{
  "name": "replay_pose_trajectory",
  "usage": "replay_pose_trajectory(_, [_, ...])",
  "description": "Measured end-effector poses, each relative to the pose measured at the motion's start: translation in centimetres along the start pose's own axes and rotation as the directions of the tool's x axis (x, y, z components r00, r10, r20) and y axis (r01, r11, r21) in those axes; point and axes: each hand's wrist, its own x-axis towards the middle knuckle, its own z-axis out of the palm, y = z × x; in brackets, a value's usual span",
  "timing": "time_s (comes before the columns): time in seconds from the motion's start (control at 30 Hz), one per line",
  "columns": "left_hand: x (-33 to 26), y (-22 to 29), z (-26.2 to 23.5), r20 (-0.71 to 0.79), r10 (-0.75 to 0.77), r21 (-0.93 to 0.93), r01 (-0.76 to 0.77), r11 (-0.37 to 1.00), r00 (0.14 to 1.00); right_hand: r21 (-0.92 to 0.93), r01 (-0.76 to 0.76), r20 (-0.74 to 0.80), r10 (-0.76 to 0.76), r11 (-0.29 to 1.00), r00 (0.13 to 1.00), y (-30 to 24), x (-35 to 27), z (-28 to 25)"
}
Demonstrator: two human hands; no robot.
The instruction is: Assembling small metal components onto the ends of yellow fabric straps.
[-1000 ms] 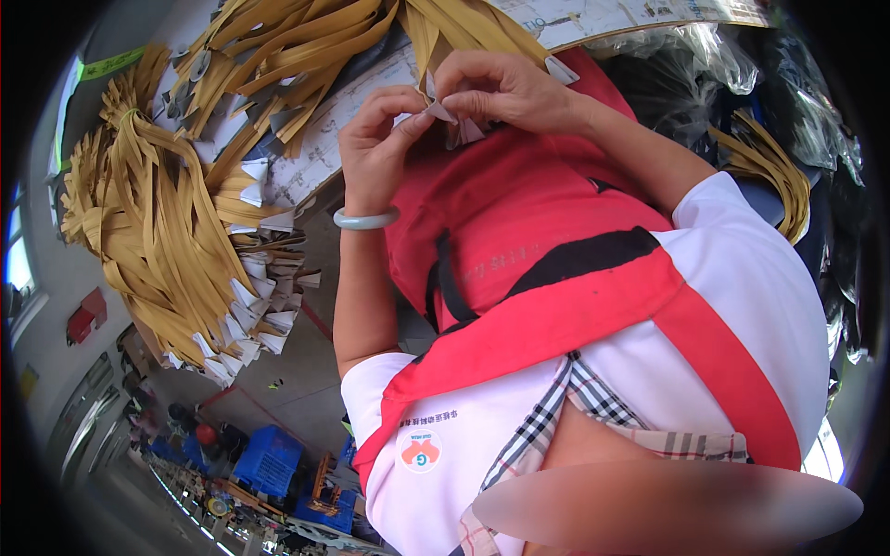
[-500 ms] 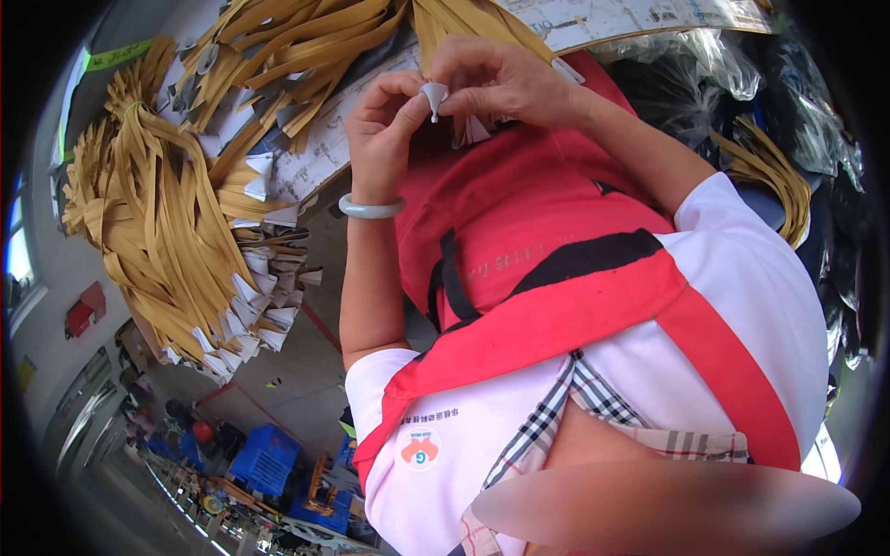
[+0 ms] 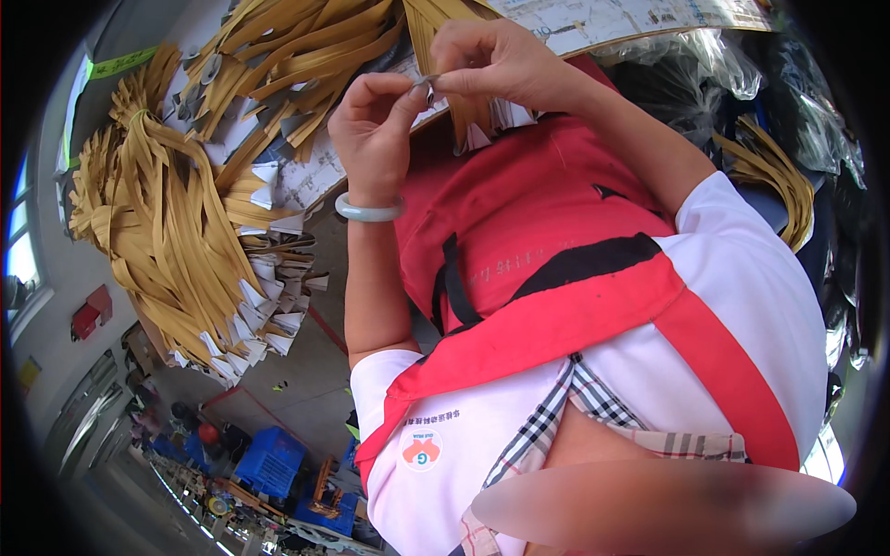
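My left hand [image 3: 374, 125], with a pale bangle [image 3: 369, 208] on its wrist, pinches one side of a small grey-white strip end [image 3: 426, 82] between thumb and forefinger. Against the other side of it, my right hand [image 3: 505, 67] presses its thumb and curled fingers. The two hands nearly meet over the table's near edge, and the fingers partly cover the piece. Tan strips [image 3: 471, 116] with white ends hang below my right hand, over the red apron [image 3: 528, 199]. Whether the pinched end belongs to one of these strips is hard to make out.
A thick bundle of tan strips [image 3: 167, 208] with white ends hangs at the left. More loose strips [image 3: 297, 42] lie across the white table [image 3: 640, 17]. Clear plastic bags [image 3: 723, 69] and another tan bundle [image 3: 771, 181] are at the right. A blue crate [image 3: 269, 461] stands on the floor behind.
The white flared end that stood up between my fingers now shows as a narrow grey fold. Both hands have shifted slightly, the right one up. More white-ended strips show beneath it.
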Motion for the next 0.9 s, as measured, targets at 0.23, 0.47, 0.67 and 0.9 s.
replay_pose_trajectory(0.23, [-0.9, 0.2, 0.7, -0.052, 0.005, -0.01, -0.005, 1.0, 0.999, -0.41, 0.314, -0.229, -0.43, 0.856, 0.873, 2.1, 0.0, 2.0])
replay_pose_trajectory(0.47, [0.0, 0.2, -2.1, 0.115, 0.015, 0.144, -0.032, 0.989, 0.993, 0.185, -0.028, -0.11, 0.049, 0.982, 0.993, 1.0, -0.4, 2.1])
replay_pose_trajectory(0.67, [-0.7, -0.6, -0.7, 0.147, 0.273, 0.544, -0.308, 0.78, 0.951, 0.047, -0.081, -0.13, 0.087, 0.996, 0.988, 0.5, -0.8, 1.9])
replay_pose_trajectory(0.9, [0.5, 3.2, -5.8, -0.298, 0.415, 0.392, -0.286, 0.874, 0.86, 0.156, -0.209, -0.276, 0.246, 0.965, 0.929, 1.9, -0.3, -1.1])
